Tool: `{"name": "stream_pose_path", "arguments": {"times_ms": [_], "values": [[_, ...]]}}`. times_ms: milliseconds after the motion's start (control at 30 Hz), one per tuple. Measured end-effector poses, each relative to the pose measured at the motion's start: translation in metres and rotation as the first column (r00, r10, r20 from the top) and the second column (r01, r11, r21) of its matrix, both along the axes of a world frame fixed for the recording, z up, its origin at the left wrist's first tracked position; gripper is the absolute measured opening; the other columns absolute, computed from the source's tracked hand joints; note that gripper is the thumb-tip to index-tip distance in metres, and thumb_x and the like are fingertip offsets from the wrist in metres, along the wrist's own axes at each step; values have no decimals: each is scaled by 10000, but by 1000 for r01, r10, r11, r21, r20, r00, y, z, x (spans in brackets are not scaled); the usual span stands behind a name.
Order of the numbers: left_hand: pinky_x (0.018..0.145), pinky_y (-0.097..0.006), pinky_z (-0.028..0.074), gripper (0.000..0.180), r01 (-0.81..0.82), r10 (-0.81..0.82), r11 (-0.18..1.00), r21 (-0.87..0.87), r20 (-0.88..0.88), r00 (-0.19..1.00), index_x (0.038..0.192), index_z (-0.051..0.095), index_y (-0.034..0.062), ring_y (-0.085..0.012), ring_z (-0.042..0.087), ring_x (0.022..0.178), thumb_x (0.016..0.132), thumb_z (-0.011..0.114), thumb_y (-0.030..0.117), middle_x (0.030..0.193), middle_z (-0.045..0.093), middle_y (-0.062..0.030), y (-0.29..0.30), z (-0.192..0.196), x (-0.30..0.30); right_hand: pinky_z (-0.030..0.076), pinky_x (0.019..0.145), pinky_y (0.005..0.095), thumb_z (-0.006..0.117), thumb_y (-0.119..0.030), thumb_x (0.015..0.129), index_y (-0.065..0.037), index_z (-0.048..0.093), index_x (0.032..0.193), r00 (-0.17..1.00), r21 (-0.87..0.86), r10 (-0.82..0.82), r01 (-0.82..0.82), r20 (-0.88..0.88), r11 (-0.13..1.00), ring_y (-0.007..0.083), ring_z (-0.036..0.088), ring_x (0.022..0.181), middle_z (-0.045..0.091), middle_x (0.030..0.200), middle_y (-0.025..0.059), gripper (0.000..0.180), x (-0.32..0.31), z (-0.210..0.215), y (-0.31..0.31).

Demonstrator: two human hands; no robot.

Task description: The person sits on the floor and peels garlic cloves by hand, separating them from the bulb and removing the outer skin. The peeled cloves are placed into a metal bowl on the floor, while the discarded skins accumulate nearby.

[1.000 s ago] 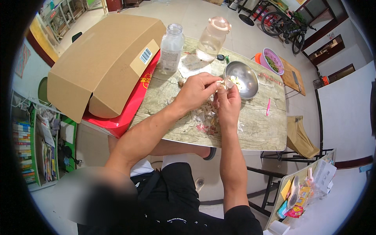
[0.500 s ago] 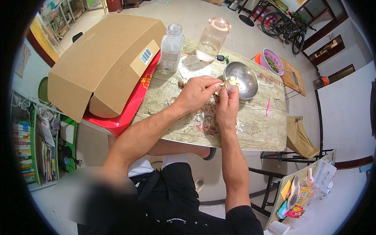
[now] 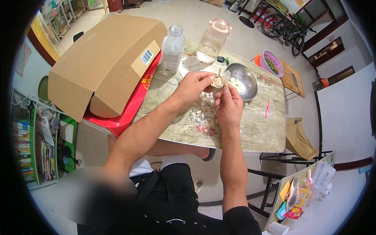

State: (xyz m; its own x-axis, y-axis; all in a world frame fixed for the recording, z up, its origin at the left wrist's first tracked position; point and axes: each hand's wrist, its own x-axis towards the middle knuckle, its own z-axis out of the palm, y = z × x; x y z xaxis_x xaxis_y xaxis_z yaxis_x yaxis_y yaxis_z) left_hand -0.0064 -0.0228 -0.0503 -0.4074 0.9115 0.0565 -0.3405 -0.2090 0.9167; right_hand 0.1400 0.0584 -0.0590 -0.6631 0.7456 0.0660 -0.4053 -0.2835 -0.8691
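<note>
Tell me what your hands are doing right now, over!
Left hand and right hand both pinch a garlic clove. Clove beside the steel bowl. Peels below on table. Nothing blocking.

Both hands, left hand [image 3: 194,84] and right hand [image 3: 228,105], now sit slightly lower in the frame's centre, fingertips pinching the garlic clove [image 3: 217,81] closer together.

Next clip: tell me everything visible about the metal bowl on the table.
The metal bowl is round, shiny and silvery, steel by its look, and stands upright on the far right part of the wood-patterned table. A few pale peeled garlic cloves lie inside near its left wall; the rest of the inside shows bare metal. Its near left rim sits just behind the left hand and right hand; whether either touches it cannot be told.
</note>
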Motion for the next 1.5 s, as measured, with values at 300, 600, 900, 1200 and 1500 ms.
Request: {"name": "stream_pose_path", "arguments": {"times_ms": [300, 600, 900, 1200, 1500], "values": [[838, -274, 542, 247, -62, 66, 998, -34, 138, 988, 1153, 670, 13, -107, 649, 868, 1054, 541, 199, 1043, 701, -32, -3, 5, -6, 462, 544, 190, 590, -137, 1049, -46, 590, 1091, 998, 51, 19, -22, 52, 998, 101, 646, 659, 713, 933, 90, 100, 1, 3, 1], [803, -275, 557, 234, -29, 30, 999, -46, 23, 999, 1132, 678, -13, -103, 657, 891, 1034, 567, 168, 1022, 703, -40, -1, 2, -6, 465, 566, 206, 575, -194, 1065, -60, 570, 1094, 1000, 35, 7, -8, 23, 999, 97, 617, 646, 673, 920, 50, 137, -3, 6, -6], [757, -256, 542, 253, 24, -52, 993, -120, -235, 971, 1112, 704, -33, -96, 652, 822, 997, 639, 183, 951, 709, -32, -7, 9, 1, 430, 506, 192, 622, -150, 1040, -56, 578, 1005, 990, 122, -93, 80, 107, 989, 72, 540, 556, 622, 768, 16, 109, 0, 0, 0], [814, -272, 552, 300, 188, -186, 982, -28, 40, 982, 1236, 658, -35, -120, 658, 878, 1045, 583, 185, 1072, 697, -58, -4, 4, -4, 441, 476, 197, 596, -169, 1052, -57, 583, 1005, 1000, -37, -16, 15, -6, 999, 85, 568, 541, 642, 763, 32, 122, 0, 5, -1], [794, -260, 552, 401, 206, -240, 965, -163, -227, 944, 1321, 631, -31, -115, 656, 885, 1034, 615, 249, 1045, 701, -56, -17, 23, -12, 418, 479, 190, 620, -216, 1047, -47, 597, 1061, 999, 99, -23, 18, 48, 995, 62, 524, 544, 627, 780, 2, 171, -2, 2, -4]]}}
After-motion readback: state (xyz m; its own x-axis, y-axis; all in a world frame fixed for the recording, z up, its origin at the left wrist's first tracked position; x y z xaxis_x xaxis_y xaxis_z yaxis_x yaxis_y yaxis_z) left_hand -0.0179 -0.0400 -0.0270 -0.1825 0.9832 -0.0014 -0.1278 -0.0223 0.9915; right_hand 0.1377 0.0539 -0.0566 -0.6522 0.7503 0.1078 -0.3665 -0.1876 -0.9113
